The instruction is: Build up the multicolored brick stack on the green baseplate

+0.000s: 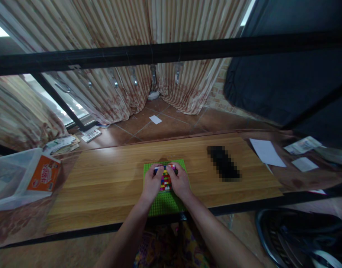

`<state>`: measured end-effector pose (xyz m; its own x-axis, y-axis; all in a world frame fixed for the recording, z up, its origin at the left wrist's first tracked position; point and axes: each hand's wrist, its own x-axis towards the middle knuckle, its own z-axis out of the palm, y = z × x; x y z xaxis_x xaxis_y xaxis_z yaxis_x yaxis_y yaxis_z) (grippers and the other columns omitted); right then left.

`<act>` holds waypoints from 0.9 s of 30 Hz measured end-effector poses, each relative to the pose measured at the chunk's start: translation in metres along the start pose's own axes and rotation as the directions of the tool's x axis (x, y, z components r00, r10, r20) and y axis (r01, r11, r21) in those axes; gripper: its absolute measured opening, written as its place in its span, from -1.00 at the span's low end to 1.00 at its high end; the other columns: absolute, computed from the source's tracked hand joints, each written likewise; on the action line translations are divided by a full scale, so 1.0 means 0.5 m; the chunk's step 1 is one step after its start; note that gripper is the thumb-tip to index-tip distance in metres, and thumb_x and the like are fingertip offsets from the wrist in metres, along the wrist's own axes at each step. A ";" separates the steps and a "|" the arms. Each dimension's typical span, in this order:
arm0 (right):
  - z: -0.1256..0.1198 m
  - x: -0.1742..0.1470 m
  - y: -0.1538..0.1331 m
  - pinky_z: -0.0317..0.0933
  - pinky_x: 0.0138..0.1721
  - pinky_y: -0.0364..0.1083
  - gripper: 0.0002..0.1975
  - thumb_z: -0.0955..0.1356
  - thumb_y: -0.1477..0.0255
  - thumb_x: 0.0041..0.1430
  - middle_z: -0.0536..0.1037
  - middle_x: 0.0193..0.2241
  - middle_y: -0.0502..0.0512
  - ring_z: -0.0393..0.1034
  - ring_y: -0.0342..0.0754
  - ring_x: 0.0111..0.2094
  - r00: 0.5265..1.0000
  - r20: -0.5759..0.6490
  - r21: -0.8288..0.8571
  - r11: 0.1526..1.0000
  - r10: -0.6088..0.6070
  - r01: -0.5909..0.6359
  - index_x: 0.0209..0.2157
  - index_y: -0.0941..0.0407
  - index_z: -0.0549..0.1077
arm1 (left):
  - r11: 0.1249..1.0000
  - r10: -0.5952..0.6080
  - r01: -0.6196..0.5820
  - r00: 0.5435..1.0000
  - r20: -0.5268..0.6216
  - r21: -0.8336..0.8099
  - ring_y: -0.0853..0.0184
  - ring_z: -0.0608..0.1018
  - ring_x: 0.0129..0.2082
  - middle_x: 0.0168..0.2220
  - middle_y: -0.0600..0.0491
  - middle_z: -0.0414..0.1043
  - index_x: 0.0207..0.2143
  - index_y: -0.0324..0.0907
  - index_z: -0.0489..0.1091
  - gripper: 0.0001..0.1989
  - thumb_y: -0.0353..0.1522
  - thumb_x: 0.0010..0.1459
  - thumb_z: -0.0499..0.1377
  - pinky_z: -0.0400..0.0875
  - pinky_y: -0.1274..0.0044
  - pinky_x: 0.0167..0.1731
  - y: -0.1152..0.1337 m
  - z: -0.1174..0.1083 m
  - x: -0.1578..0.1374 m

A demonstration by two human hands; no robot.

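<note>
A green studded baseplate (pixel 167 204) lies at the front edge of the wooden board. On its middle sits a block of small toy bricks (pixel 165 182) in red, yellow, white, purple and other colours. My left hand (pixel 153 181) grips the block's left side, its thumb lying over the far row. From the right, my right hand (pixel 179 180) holds the same block, with its thumb near the other one. Dark and white pieces show beside both thumbs. The other fingertips are hidden behind the bricks and the hands.
A clear plastic bin (pixel 17 178) with an orange label stands at the left. A black pixelated object (pixel 223 163) lies right of the baseplate on the wooden board (pixel 104 182). Papers (pixel 267 152) are at the right. A black metal bar (pixel 165 52) crosses in front of the curtains.
</note>
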<state>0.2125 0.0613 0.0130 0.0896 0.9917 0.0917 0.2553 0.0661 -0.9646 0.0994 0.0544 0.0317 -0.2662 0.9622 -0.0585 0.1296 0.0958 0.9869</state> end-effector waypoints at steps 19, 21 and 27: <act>-0.001 -0.002 0.003 0.22 -0.12 -0.02 -0.72 0.25 0.21 0.17 0.54 -0.28 0.09 0.39 0.02 -0.21 1.000 0.009 -0.020 1.000 0.012 -0.012 -0.21 0.07 0.44 | 0.998 0.062 -0.061 0.998 0.025 -0.033 0.38 0.46 -0.35 -0.33 0.08 0.41 -0.08 -0.17 0.29 -0.62 -0.19 0.08 0.16 0.37 0.51 -0.24 -0.027 0.012 -0.009; -0.002 -0.002 0.004 0.22 -0.12 -0.02 -0.72 0.26 0.20 0.17 0.54 -0.28 0.09 0.39 0.02 -0.21 1.000 0.008 -0.014 1.000 0.008 -0.007 -0.22 0.07 0.45 | 0.997 0.064 -0.063 0.998 0.021 -0.032 0.38 0.45 -0.34 -0.32 0.07 0.40 -0.09 -0.17 0.30 -0.63 -0.21 0.08 0.16 0.36 0.50 -0.23 -0.030 0.013 -0.007; -0.001 -0.002 0.005 0.23 -0.15 -0.04 -0.69 0.25 0.18 0.17 0.55 -0.30 0.08 0.40 0.00 -0.24 1.000 0.004 0.004 1.000 0.013 -0.013 -0.22 0.08 0.46 | 0.996 0.085 -0.085 0.996 0.000 -0.010 0.36 0.45 -0.33 -0.30 0.04 0.41 -0.12 -0.19 0.32 -0.66 -0.22 0.08 0.16 0.37 0.49 -0.23 -0.033 0.013 -0.005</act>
<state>0.2135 0.0603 0.0108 0.0896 0.9929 0.0783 0.2505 0.0536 -0.9666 0.1041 0.0520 0.0146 -0.2539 0.9669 0.0252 0.1422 0.0115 0.9898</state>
